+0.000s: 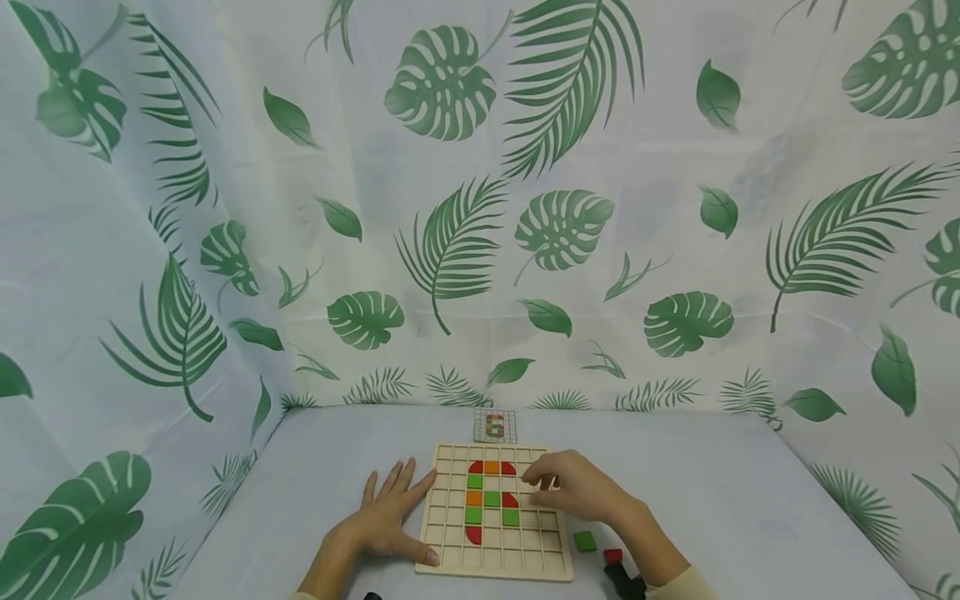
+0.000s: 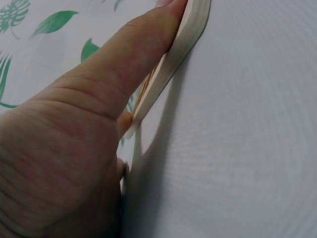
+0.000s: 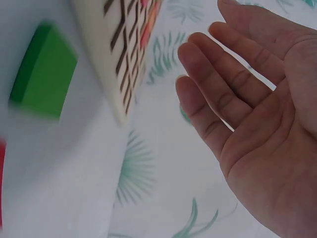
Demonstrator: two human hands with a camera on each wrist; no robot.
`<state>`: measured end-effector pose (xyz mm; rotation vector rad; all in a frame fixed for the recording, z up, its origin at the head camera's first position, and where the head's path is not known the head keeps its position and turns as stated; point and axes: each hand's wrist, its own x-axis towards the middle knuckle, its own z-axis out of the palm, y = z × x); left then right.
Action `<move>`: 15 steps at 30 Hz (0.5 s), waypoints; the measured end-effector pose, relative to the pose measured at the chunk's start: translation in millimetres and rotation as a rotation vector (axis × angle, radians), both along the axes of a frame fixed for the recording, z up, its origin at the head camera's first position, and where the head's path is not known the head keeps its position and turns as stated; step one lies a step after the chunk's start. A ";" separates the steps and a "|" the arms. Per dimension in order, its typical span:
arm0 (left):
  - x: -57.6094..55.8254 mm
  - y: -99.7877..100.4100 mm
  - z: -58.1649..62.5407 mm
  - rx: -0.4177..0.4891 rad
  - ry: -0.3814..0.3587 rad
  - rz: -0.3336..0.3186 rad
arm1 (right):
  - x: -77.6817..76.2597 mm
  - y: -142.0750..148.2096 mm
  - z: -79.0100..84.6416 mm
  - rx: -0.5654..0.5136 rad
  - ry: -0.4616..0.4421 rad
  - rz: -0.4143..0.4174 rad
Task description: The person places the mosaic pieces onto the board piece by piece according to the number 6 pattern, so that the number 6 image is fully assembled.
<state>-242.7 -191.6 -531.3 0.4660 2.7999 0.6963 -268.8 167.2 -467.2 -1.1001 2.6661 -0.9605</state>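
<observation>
A wooden grid board [image 1: 528, 562] lies on the table with red, orange and green tiles in several of its squares. Along its left side my left hand [image 1: 382, 515] is spread, the thumb on the lower left corner. The left wrist view shows that thumb [image 2: 124, 64] against the board's edge [image 2: 181, 52]. Over the board's right side hovers my right hand [image 1: 581, 487], fingers loosely bent. Nothing shows between its fingers [image 3: 213, 99] in the right wrist view. A loose green square tile [image 1: 585, 542] and a red tile [image 1: 612, 556] lie below that hand, right of the board.
Behind the board stands a small card [image 1: 495, 425] with a coloured grid pattern. A black object [image 1: 625, 581] sits beside the right forearm, by the red tile. Leaf-printed cloth [image 1: 480, 333] hangs behind and at both sides of the white table [image 1: 337, 450].
</observation>
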 end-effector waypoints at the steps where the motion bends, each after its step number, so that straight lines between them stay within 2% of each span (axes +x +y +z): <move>1: 0.0 -0.1 0.2 -0.003 0.001 -0.001 | -0.5 4.2 0.1 -0.004 0.004 -0.007; 5: -0.1 -0.3 0.5 -0.006 -0.001 0.000 | -0.1 17.6 0.5 -0.014 0.018 -0.021; 15: 1.0 1.2 1.8 -0.002 -0.007 0.004 | 0.7 36.5 0.0 -0.013 -0.030 -0.056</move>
